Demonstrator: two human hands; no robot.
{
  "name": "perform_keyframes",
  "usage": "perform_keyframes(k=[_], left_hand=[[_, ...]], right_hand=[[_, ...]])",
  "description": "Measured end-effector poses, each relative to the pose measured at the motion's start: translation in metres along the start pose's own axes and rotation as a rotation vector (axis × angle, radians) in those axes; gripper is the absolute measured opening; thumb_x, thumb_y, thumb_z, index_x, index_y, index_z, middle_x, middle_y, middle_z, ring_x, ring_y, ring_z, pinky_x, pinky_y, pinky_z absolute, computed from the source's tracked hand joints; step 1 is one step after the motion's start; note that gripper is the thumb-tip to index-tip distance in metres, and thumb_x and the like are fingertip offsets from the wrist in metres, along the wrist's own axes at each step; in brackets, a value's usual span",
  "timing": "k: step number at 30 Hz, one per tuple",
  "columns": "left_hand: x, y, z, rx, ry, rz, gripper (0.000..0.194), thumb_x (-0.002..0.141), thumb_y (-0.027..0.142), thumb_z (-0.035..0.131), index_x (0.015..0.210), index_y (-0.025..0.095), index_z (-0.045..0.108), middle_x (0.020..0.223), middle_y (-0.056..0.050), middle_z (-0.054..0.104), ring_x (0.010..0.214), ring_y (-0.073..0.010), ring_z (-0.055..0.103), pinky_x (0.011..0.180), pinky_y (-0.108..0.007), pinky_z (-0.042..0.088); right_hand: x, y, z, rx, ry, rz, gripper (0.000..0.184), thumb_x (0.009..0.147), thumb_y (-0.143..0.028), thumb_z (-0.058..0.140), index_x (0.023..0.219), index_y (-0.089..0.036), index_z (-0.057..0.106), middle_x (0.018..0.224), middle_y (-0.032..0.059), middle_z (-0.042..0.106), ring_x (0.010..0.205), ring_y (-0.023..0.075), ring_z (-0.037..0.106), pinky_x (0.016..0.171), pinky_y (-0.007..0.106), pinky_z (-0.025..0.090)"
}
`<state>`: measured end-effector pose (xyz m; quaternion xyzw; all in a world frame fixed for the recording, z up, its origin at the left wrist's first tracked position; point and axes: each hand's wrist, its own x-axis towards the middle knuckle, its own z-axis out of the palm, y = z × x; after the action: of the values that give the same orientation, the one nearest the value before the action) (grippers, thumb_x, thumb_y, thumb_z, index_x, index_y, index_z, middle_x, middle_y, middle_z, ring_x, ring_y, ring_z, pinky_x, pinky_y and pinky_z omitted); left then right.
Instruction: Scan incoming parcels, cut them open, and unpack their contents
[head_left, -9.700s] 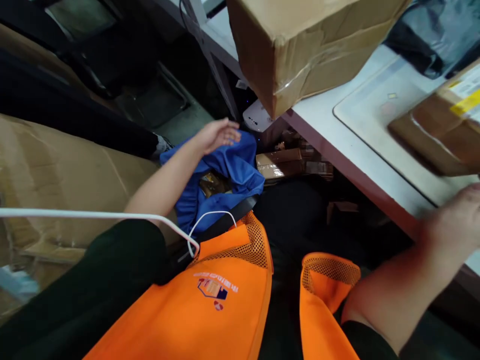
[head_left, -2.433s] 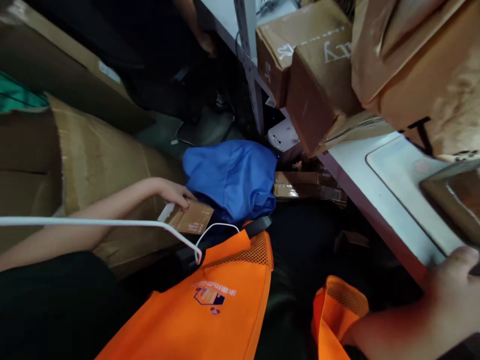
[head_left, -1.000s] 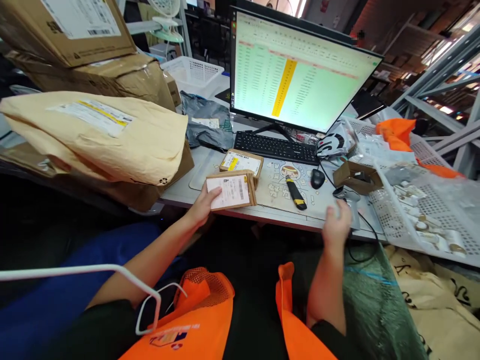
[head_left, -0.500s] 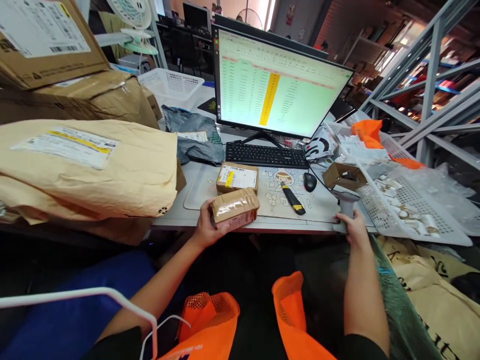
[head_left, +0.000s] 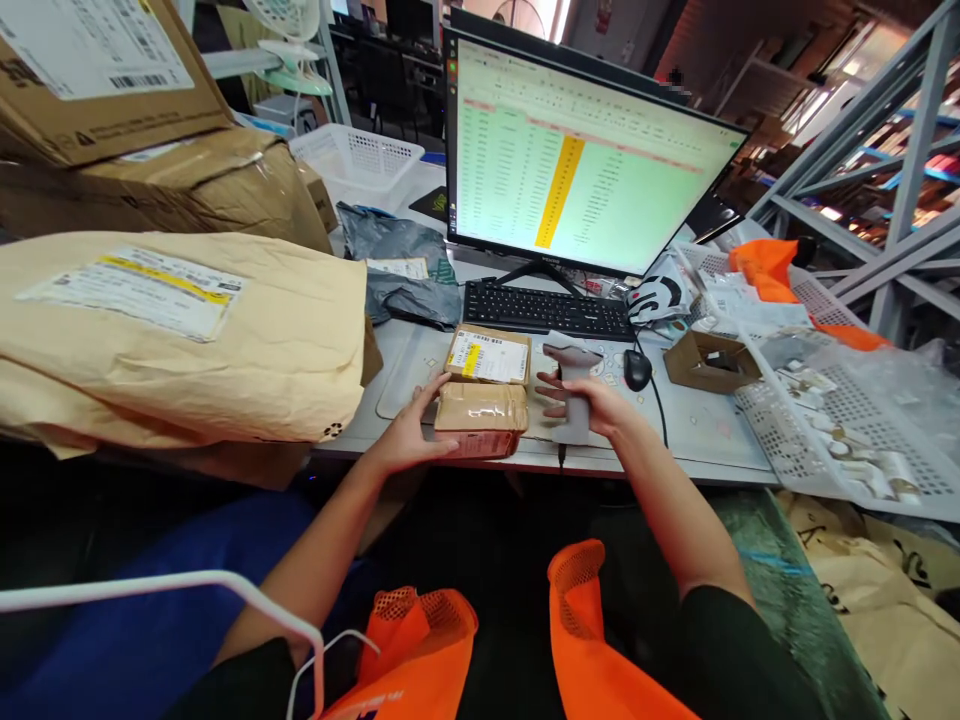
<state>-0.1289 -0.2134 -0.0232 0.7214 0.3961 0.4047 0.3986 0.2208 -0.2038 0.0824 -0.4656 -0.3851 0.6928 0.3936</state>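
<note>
My left hand [head_left: 409,440] holds a small taped cardboard box [head_left: 481,415] at the near edge of the desk mat [head_left: 409,365], plain side up. A second small box [head_left: 489,356] with a white and yellow label lies just behind it. My right hand [head_left: 592,405] grips a grey handheld barcode scanner [head_left: 574,390], its head close to the right of the boxes. The scanner's cable runs back toward the mouse.
A monitor [head_left: 577,165] showing a spreadsheet stands behind a black keyboard [head_left: 547,308] and mouse [head_left: 637,369]. Big padded envelope [head_left: 187,330] and cardboard boxes [head_left: 112,80] are stacked left. Open small box [head_left: 709,360] and white perforated trays [head_left: 847,420] of bagged parts lie right.
My right hand lifted the scanner from the desk's right side and brought it left beside the boxes. My left hand still holds the taped box, now set lower on the mat.
</note>
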Motion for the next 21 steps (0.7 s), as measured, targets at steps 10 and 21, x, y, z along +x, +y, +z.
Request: perform_keyframes(k=[10, 21], left_hand=[[-0.068, 0.02, 0.01, 0.193, 0.51, -0.147, 0.096, 0.07, 0.049, 0.091, 0.153, 0.023, 0.051, 0.156, -0.016, 0.054, 0.145, -0.0387, 0.054, 0.124, -0.058, 0.043], [-0.028, 0.047, 0.101, 0.309, 0.501, -0.065, 0.1, 0.064, 0.041, 0.095, 0.144, 0.019, 0.039, 0.139, -0.017, 0.055, 0.129, -0.0341, 0.063, 0.111, -0.051, 0.055]], right_hand=[[0.024, -0.012, 0.044, -0.132, -0.183, -0.058, 0.049, 0.065, -0.03, 0.085, 0.109, -0.019, 0.069, 0.099, 0.0067, 0.079, 0.082, 0.0222, 0.075, 0.07, 0.033, 0.062], [-0.14, 0.085, -0.041, -0.644, 0.288, -0.304, 0.048, 0.075, -0.03, 0.081, 0.121, -0.018, 0.078, 0.12, 0.0129, 0.08, 0.111, 0.0326, 0.077, 0.103, 0.047, 0.061]])
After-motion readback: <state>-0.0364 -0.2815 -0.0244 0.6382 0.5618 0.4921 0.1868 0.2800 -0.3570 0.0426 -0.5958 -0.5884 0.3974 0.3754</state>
